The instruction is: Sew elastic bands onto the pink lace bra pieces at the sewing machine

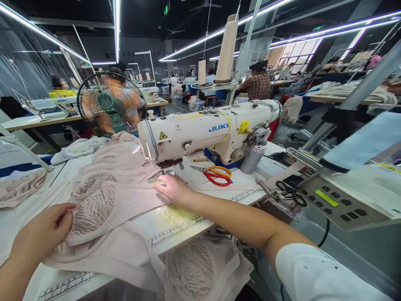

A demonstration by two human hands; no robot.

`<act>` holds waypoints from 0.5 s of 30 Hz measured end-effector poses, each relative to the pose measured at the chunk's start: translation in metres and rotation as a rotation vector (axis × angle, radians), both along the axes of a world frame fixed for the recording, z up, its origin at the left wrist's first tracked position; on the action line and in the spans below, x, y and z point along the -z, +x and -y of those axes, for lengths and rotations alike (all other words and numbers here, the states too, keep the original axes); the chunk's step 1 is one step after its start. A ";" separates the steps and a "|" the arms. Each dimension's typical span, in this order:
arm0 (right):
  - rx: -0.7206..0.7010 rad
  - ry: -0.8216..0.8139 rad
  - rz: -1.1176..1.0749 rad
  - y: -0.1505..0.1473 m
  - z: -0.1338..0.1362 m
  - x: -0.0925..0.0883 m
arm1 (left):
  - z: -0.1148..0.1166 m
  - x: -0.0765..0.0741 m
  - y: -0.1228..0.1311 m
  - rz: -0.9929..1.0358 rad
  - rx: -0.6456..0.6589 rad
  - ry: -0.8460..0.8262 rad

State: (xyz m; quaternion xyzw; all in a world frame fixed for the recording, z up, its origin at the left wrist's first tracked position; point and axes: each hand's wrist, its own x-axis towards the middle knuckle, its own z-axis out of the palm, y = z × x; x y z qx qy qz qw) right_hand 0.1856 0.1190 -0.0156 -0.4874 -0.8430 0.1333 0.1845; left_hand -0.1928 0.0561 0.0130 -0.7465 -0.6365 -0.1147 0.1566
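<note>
A pale pink bra [131, 200] with lace cups lies spread over the sewing machine table. My left hand [46, 228] is closed on its edge, thumb and fingers pinched beside the lace cup [95, 205]. Just in front of the presser foot and needle area of the white sewing machine [200, 133], my right hand [173, 190] grips the fabric with bent fingers. The fabric runs under the machine's head, where the needle is hard to see. Another lace-cupped part [191, 267] hangs over the front table edge.
Red-handled and orange-handled scissors [216, 173] lie behind my right hand, near a grey thread spool [252, 159]. A control panel [335, 200] stands at right, with black-handled scissors [291, 192] beside it. A fan [109, 102] and folded lace pieces [20, 188] are at left. Other people work behind.
</note>
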 end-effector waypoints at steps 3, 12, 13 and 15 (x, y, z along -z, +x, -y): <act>0.024 0.064 0.047 0.003 0.001 0.012 | 0.001 -0.015 0.037 -0.032 -0.201 0.126; -0.166 0.150 0.211 0.012 0.017 0.015 | -0.020 0.016 0.228 0.187 0.503 -0.271; -0.177 0.154 0.217 0.015 0.020 0.014 | -0.027 0.022 0.233 0.166 0.510 -0.279; -0.228 0.170 0.205 0.024 0.028 0.015 | -0.036 0.031 0.234 0.107 0.502 -0.256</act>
